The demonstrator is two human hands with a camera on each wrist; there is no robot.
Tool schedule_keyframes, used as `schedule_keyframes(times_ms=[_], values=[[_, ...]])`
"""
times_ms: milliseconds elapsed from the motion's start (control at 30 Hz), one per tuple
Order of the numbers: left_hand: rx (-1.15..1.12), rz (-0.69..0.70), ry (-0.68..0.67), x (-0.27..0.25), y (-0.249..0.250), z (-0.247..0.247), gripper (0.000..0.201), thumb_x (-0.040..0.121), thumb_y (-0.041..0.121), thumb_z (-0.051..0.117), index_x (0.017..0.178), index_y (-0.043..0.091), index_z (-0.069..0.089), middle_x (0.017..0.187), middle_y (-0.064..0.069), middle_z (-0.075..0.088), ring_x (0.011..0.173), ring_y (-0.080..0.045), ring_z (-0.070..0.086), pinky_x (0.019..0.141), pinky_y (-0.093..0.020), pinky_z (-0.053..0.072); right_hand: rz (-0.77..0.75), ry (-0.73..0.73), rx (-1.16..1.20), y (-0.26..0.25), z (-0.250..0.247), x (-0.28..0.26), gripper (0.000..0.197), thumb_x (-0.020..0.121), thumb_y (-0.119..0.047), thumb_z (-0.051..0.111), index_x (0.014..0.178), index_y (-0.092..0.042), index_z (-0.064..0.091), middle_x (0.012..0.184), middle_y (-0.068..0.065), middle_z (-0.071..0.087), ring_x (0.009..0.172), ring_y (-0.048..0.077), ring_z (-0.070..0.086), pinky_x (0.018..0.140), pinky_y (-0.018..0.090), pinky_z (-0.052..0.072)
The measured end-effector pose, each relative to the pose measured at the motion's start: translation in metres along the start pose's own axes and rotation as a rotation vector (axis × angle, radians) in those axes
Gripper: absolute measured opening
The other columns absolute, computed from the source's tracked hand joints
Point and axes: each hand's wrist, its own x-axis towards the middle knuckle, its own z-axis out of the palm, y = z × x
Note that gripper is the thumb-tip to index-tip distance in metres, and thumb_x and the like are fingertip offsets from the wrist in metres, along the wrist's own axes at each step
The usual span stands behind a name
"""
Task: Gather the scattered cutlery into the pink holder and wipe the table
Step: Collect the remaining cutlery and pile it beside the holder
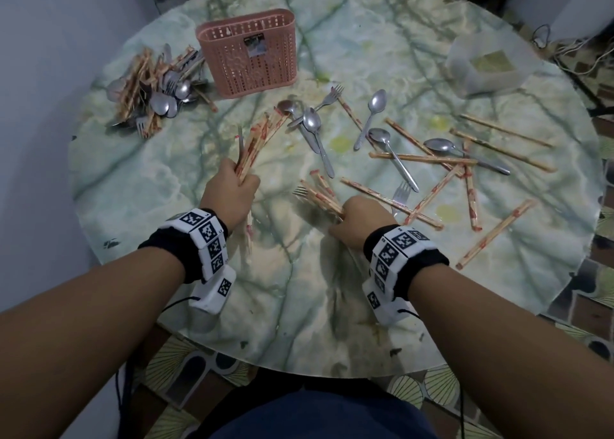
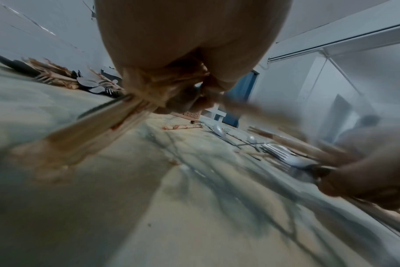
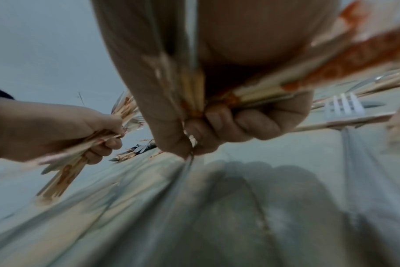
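Observation:
My left hand [image 1: 232, 186] grips a bundle of wrapped chopsticks [image 1: 259, 143] with a metal handle among them, held above the table's middle. My right hand [image 1: 357, 221] grips a few wrapped chopsticks and a fork [image 1: 315, 197], low over the table. The right wrist view shows my fingers [image 3: 228, 124] curled round that bunch [image 3: 263, 94]. The pink holder [image 1: 251, 53] stands upright at the far left-centre. Loose spoons [image 1: 375, 106], forks [image 1: 400, 194] and chopsticks [image 1: 498, 232] lie scattered to the right. A heap of cutlery [image 1: 156, 93] lies left of the holder.
The round marble-patterned table [image 1: 299, 305] shows yellowish stains [image 1: 340, 143] near the middle. A translucent plastic box [image 1: 488, 66] sits at the far right. Cables [image 1: 571, 50] trail on the patterned floor beyond the table's right edge.

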Motion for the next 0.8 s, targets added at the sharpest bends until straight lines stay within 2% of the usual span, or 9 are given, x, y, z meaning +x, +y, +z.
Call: schedule_keyframes(times_ms=[67,133,267,400,467,567,667,733,800], values=[[-0.003,0.0,0.027,0.0,0.001,-0.004,0.03,0.095,0.031,0.057,0.117,0.013,0.048,0.09,-0.003,0.062,0.073,-0.023,0.059,0.062,-0.034,0.045,-0.025,0.017,0.091,-0.008,0.001,0.003,0.032,0.087,-0.045,0.064,0.083,-0.014,0.062,0.076,0.004,0.062,0.075,0.025,0.064,0.059,0.03,0.045],[-0.01,0.005,0.046,0.001,-0.001,-0.009,0.035,0.094,0.031,0.061,0.121,0.014,0.049,0.096,-0.002,0.063,0.08,-0.025,0.06,0.07,-0.035,0.048,-0.068,0.052,0.156,-0.019,0.001,0.005,0.028,0.088,-0.043,0.062,0.088,-0.015,0.062,0.079,0.004,0.063,0.076,0.025,0.063,0.061,0.031,0.047],[0.063,0.022,0.057,0.008,-0.008,-0.021,0.031,0.099,0.035,0.06,0.121,0.013,0.059,0.108,-0.006,0.067,0.094,-0.028,0.061,0.081,-0.034,0.047,-0.145,0.159,0.289,-0.042,-0.009,0.013,0.022,0.096,-0.031,0.052,0.103,-0.01,0.053,0.092,0.01,0.063,0.082,0.03,0.061,0.074,0.041,0.053],[0.091,0.012,0.045,0.021,-0.014,-0.029,0.026,0.1,0.036,0.054,0.116,0.015,0.059,0.101,-0.009,0.071,0.091,-0.033,0.067,0.082,-0.041,0.054,-0.108,0.152,0.559,-0.054,-0.019,0.029,0.018,0.098,-0.023,0.046,0.111,-0.012,0.041,0.092,0.011,0.062,0.072,0.031,0.071,0.071,0.048,0.059],[0.122,0.016,0.038,0.028,-0.011,-0.03,0.027,0.099,0.034,0.055,0.118,0.014,0.06,0.106,-0.012,0.07,0.097,-0.035,0.066,0.085,-0.04,0.053,-0.086,0.166,0.568,-0.055,-0.022,0.041,0.02,0.098,-0.019,0.046,0.115,-0.012,0.038,0.089,0.009,0.059,0.077,0.032,0.065,0.064,0.04,0.051],[0.157,0.041,-0.001,0.045,0.0,-0.028,0.035,0.096,0.041,0.064,0.119,0.013,0.064,0.111,-0.009,0.071,0.102,-0.032,0.065,0.082,-0.033,0.048,-0.06,0.164,0.523,-0.056,-0.025,0.056,0.028,0.099,-0.022,0.052,0.121,-0.011,0.041,0.091,0.004,0.057,0.076,0.022,0.057,0.058,0.031,0.037],[0.269,0.054,-0.047,0.074,0.008,-0.019,0.04,0.093,0.048,0.067,0.112,0.013,0.063,0.104,-0.008,0.07,0.091,-0.028,0.065,0.074,-0.032,0.048,-0.012,0.17,0.456,-0.053,-0.025,0.069,0.028,0.098,-0.03,0.057,0.116,-0.01,0.051,0.096,0.006,0.06,0.085,0.025,0.059,0.069,0.03,0.038],[0.33,0.042,-0.058,0.098,0.012,-0.01,0.041,0.093,0.047,0.067,0.112,0.012,0.061,0.102,-0.007,0.068,0.083,-0.027,0.061,0.071,-0.031,0.046,0.016,0.203,0.451,-0.05,-0.026,0.079,0.02,0.098,-0.029,0.057,0.108,-0.012,0.056,0.093,0.005,0.061,0.088,0.027,0.061,0.069,0.03,0.038],[0.391,0.026,-0.087,0.116,0.015,0.0,0.04,0.094,0.043,0.067,0.114,0.009,0.061,0.106,-0.011,0.069,0.082,-0.029,0.059,0.07,-0.032,0.044,0.028,0.214,0.424,-0.048,-0.027,0.086,0.021,0.098,-0.029,0.057,0.108,-0.011,0.053,0.094,0.005,0.06,0.085,0.027,0.059,0.068,0.031,0.038]])
